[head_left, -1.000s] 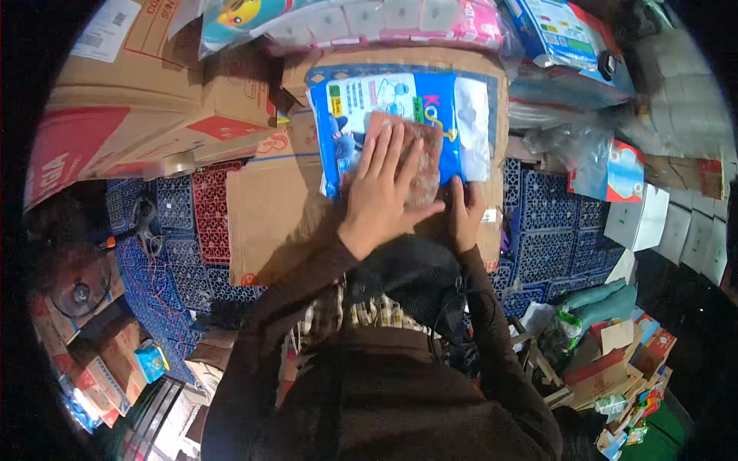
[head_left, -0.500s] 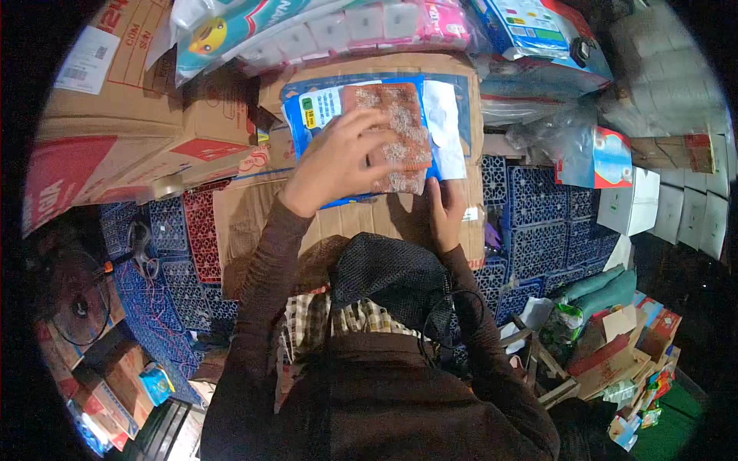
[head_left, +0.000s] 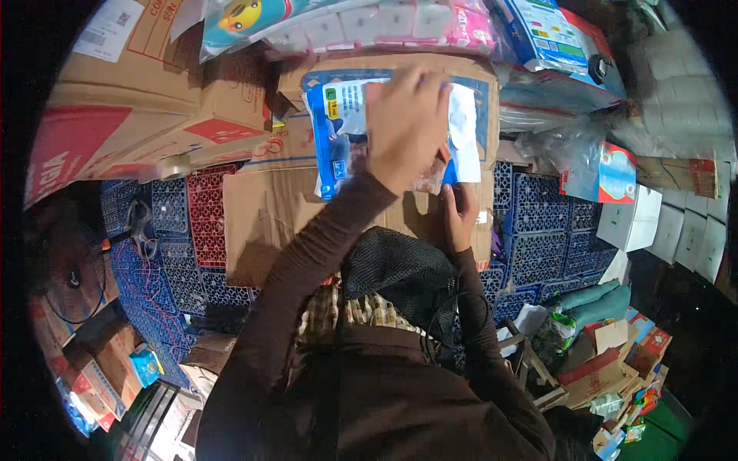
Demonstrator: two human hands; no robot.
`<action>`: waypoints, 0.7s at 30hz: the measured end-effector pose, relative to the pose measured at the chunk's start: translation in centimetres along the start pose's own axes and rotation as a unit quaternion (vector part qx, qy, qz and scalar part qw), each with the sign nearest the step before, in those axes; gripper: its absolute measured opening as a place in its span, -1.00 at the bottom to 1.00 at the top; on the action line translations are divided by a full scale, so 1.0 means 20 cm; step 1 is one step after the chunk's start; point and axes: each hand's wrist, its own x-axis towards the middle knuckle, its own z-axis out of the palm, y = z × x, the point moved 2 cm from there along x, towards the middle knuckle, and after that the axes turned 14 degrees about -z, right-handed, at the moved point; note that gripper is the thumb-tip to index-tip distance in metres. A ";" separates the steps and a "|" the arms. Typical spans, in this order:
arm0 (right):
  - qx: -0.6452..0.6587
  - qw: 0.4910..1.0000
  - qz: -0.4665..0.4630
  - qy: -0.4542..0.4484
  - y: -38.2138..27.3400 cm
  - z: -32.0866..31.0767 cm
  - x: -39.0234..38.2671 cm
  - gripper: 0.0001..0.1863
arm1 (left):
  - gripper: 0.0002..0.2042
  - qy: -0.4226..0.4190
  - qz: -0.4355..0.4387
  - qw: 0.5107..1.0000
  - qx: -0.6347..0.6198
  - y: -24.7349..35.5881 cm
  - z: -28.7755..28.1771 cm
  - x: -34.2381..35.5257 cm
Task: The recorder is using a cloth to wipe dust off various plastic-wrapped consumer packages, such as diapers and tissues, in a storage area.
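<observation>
My left hand (head_left: pixel 407 123), blurred by motion, grips a rough reddish-brown pad (head_left: pixel 427 179), fingers bent over its top and covering much of it. The pad lies on a blue-and-white plastic package (head_left: pixel 330 173), with white paper (head_left: pixel 465 131) showing at the package's right. Beneath these is flattened brown cardboard (head_left: pixel 261 215). My right hand (head_left: pixel 460 211) touches the package's lower right edge, its thumb and finger apart. Just below the cardboard, in front of my body, is a black mesh bag (head_left: pixel 396 261).
Cardboard boxes (head_left: pixel 100 92) rise at left, beside a tape roll (head_left: pixel 175 165) and a fan (head_left: pixel 73 280). Wrapped packs (head_left: pixel 354 27) line the back. Blue crates (head_left: pixel 542 203) and red ones (head_left: pixel 207 215) surround the work area. White cartons (head_left: pixel 623 223) stand right.
My left hand was flat on the pad, then shifted left with bent fingers, and has now moved up toward the top edge. My right hand stays at the lower right.
</observation>
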 end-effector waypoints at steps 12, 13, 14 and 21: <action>0.013 0.999 0.004 0.046 -0.02 0.01 0.00 -0.78 | -0.39 -0.014 0.110 0.976 0.185 -0.17 0.09 -0.34; 0.012 0.999 0.028 0.034 -0.02 0.02 0.00 -0.78 | -0.39 0.000 0.119 0.975 0.186 -0.16 0.12 -0.27; 0.009 0.998 0.051 0.021 -0.02 0.02 0.00 -0.78 | -0.45 0.027 0.126 0.975 0.183 -0.14 0.16 -0.18; -0.014 1.000 0.004 0.020 0.06 -0.02 0.00 -0.76 | -0.54 -0.039 0.043 0.976 0.210 -0.07 0.32 0.20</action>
